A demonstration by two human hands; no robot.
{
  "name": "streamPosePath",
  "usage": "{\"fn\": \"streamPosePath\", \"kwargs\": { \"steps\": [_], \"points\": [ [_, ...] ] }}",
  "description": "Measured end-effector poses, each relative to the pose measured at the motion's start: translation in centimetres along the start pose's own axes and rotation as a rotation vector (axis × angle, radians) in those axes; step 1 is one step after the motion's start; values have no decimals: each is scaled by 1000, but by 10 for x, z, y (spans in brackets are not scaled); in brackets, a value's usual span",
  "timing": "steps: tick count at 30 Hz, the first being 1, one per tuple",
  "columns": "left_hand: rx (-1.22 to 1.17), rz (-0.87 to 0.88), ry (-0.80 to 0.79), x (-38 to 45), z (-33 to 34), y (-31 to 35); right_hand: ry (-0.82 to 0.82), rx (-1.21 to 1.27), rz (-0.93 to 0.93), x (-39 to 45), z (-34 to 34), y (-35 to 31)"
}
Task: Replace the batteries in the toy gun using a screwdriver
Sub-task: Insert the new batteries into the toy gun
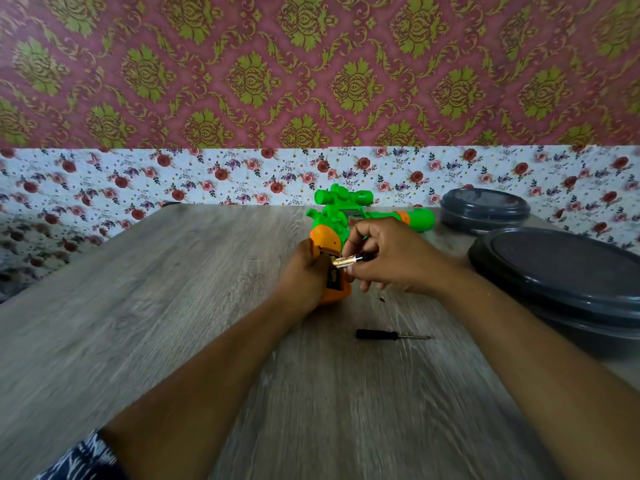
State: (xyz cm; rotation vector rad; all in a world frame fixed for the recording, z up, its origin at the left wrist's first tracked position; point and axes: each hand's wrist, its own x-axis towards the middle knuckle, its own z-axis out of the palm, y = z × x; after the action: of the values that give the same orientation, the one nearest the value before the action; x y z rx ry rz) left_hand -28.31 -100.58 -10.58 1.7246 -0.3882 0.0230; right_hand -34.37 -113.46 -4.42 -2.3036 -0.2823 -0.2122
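A green and orange toy gun [349, 216] lies on the wooden table [173, 306], its orange grip toward me and its battery bay open. My left hand [304, 275] grips the orange handle from the left. My right hand [388, 254] pinches a gold and black battery [346, 262] at the mouth of the bay. Another battery shows inside the compartment [334, 280]. A small black-handled screwdriver [391, 335] lies on the table below my right hand, tip pointing right. A tiny dark screw [382, 299] rests near my right wrist.
Two dark round lidded containers stand at the right: a large one [568, 271] near my right forearm and a smaller one [485, 209] behind it. A floral-papered wall [207, 174] closes the table's far edge.
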Motion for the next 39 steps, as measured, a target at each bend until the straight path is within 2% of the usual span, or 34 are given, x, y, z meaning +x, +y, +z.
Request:
{"fn": "streamPosePath", "kwargs": {
  "steps": [8, 12, 17, 23, 29, 31, 34, 39],
  "points": [
    [-8, -29, 51, 5, -1, -4, 59, -153, -112, 1, 4, 3],
    [-95, -42, 44, 4, -1, -1, 74, -127, -135, 1, 14, 4],
    [-213, -92, -5, 0, -3, 1, 92, -235, -217, 3, 31, 5],
    [-251, -115, -4, 2, -5, 0, -37, -25, -98, 2, 24, 3],
    [-184, -136, 30, 3, -6, 0, -27, 41, -64, 1, 21, 2],
    [-191, -149, 23, 2, -6, 2, -15, -19, -79, 2, 25, 1],
    [-227, -172, -6, 1, -6, 3, 64, -240, -128, 3, 35, 1],
    [-290, -202, -39, -2, -7, 8, 139, -254, -158, 3, 38, 0]
  ]
}}
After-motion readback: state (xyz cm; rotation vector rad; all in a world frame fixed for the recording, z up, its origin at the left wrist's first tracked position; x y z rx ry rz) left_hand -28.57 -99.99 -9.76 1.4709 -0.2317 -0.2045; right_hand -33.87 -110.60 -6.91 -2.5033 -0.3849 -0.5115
